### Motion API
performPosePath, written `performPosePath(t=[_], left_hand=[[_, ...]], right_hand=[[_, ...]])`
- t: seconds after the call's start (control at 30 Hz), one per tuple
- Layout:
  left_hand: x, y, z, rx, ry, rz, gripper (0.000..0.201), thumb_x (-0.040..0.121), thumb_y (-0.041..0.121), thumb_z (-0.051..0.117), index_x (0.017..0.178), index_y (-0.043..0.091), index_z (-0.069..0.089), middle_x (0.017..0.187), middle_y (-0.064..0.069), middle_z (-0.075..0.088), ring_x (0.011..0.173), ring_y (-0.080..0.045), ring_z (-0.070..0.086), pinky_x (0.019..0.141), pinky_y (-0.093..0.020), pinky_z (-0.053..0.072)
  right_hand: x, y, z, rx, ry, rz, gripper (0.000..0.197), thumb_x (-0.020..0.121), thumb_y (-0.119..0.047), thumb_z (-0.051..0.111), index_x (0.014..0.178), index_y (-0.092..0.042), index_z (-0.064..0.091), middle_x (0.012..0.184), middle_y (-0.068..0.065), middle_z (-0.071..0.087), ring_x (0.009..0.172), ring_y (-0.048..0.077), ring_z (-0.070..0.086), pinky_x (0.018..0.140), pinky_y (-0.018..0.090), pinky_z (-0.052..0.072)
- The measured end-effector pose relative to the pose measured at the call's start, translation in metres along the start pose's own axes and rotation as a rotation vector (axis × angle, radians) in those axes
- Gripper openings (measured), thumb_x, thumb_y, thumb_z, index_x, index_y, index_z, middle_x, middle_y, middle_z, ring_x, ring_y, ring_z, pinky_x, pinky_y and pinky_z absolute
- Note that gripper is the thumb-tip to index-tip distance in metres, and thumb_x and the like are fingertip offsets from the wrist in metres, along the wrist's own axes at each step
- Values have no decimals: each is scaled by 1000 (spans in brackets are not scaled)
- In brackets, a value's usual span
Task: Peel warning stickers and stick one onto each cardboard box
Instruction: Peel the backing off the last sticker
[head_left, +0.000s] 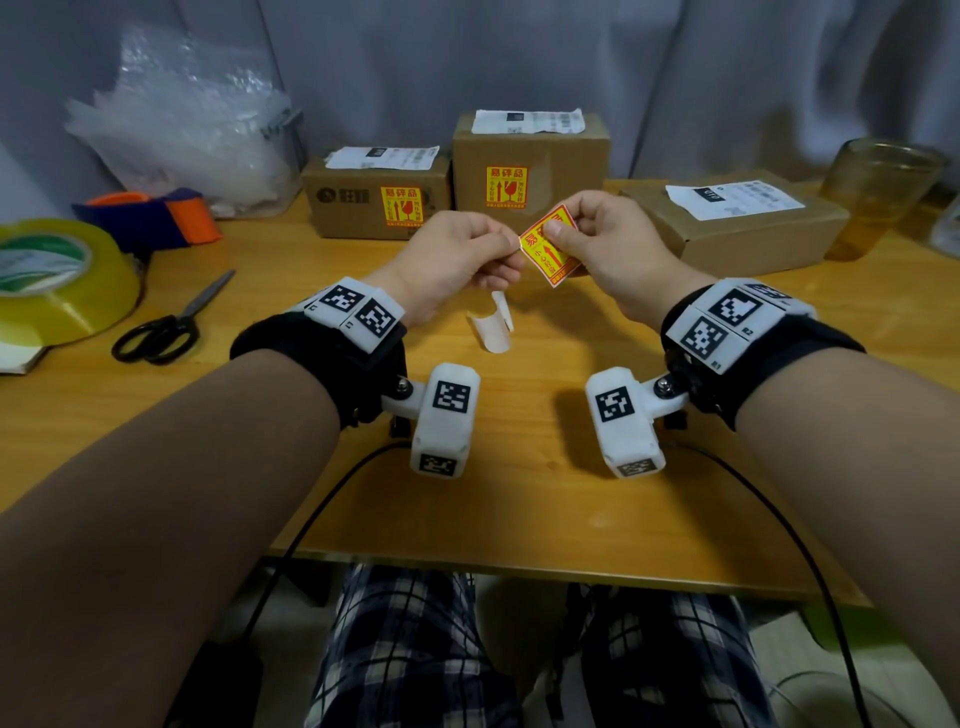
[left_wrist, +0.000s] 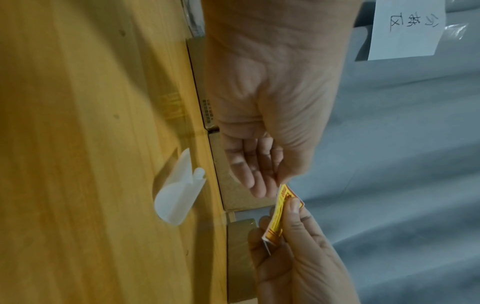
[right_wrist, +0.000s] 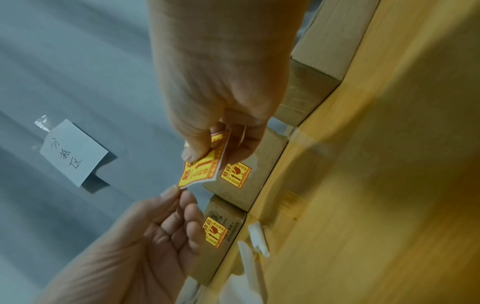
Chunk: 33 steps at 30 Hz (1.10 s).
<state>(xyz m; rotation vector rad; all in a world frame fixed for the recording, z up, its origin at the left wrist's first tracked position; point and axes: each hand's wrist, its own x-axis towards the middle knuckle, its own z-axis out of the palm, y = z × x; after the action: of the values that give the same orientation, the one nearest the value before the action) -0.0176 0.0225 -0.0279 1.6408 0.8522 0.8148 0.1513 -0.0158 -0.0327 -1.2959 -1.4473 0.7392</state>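
Above the bench (head_left: 519, 493), your right hand (head_left: 613, 244) is pinching the yellow sticker (head_left: 549, 244) while your left hand (head_left: 462, 254) is nipping its corner. Be picking the backing apart slowly; the flat box (head_left: 737, 228) is waiting unlabelled.

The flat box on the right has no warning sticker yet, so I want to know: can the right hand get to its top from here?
Probably yes: the flat box lies just beyond the right hand, nothing between them.

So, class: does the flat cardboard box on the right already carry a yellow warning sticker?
No: the flat cardboard box shows only a white shipping label.
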Motion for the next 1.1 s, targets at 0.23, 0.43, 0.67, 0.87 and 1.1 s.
performPosePath(t=[0.23, 0.43, 0.67, 0.87, 1.1], left_hand=[[-3, 2, 0, -6, 14, 6, 14, 91, 8, 52, 83, 8, 62, 75, -6, 64, 63, -10, 62, 61, -18, 52], [-4, 3, 0, -20, 7, -13, 11, 90, 10, 55, 84, 7, 65, 74, -5, 64, 64, -12, 61, 60, -17, 52], [-3, 3, 3, 3, 4, -15, 10, 90, 8, 56, 84, 7, 64, 71, -5, 64, 59, -8, 61, 57, -16, 51], [-2, 2, 3, 5, -1, -11, 12, 89, 7, 55, 81, 10, 63, 71, -5, 64, 58, -8, 61, 55, -15, 51], [-1, 1, 4, 21, -7, -11, 11, 89, 7, 56, 82, 9, 63, 70, -4, 64, 58, -8, 60, 56, -16, 51]], right_hand=[[0, 2, -2, -3, 3, 2, 12, 94, -12, 54, 85, -20, 53, 78, -1, 63, 65, 5, 63, 60, 20, 54], [-1, 3, -4, -35, -3, -10, 15, 94, -13, 55, 83, -22, 53, 76, -2, 63, 60, 0, 62, 59, 18, 52], [-2, 2, -5, -57, -19, -21, 15, 94, -13, 55, 83, -23, 53, 77, -2, 63, 61, 1, 62, 59, 17, 52], [-2, 2, -5, -76, -23, -22, 11, 93, -12, 55, 86, -20, 54, 78, -1, 63, 66, 7, 61, 62, 21, 52], [-3, 2, -5, -77, -26, -16, 15, 93, -12, 55, 83, -23, 54, 78, -1, 64, 66, 6, 62, 62, 22, 53]])
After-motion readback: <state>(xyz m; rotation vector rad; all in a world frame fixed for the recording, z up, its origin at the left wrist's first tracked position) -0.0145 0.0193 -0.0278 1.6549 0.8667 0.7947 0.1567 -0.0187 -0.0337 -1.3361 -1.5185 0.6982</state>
